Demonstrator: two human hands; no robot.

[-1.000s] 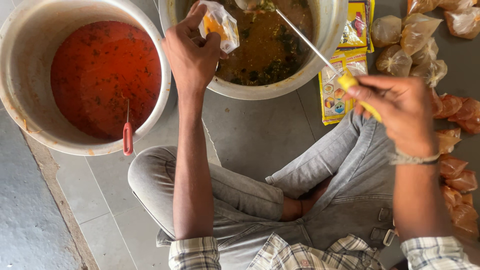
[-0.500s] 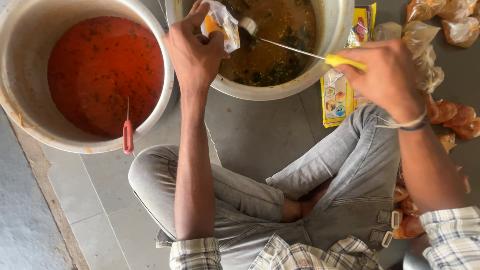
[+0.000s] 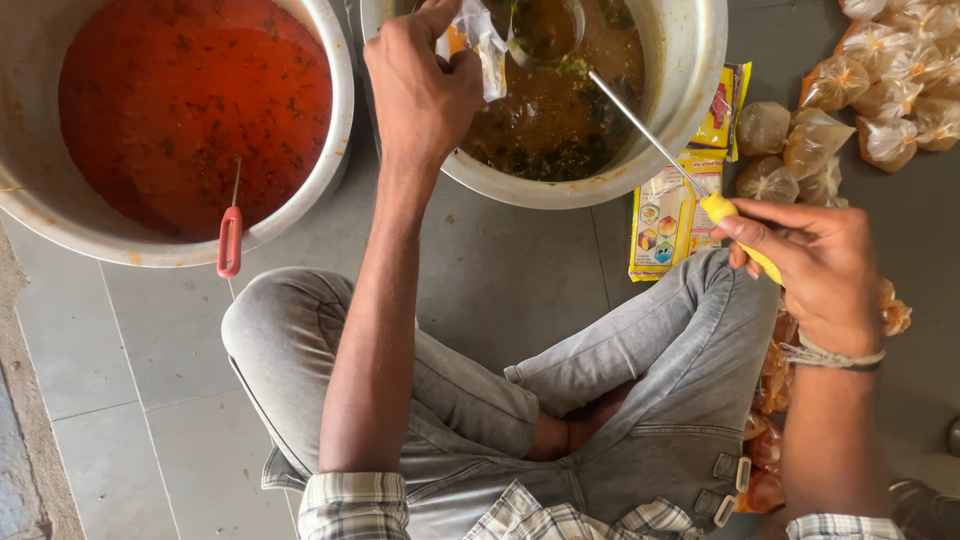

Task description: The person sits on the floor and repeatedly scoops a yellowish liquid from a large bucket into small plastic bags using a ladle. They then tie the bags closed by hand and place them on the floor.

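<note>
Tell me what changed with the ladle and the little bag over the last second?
The right hand swung the yellow-handled ladle from outside the brown-curry pot into it, bringing its filled bowl up beside the small plastic bag. The left hand kept holding that bag over the pot. The red-curry pot, its red-handled ladle and the filled packets stayed put.

Ladle (image 3: 545,30) now lifted full beside the bag (image 3: 478,40), right hand (image 3: 815,265) drawn lower

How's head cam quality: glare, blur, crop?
Head view: soft even daylight, no harsh shadows; mild sheen on the brown pot's rim; ladle and plastic bag slightly soft; both pots cropped at top; left hand and right hand sharp.
</note>
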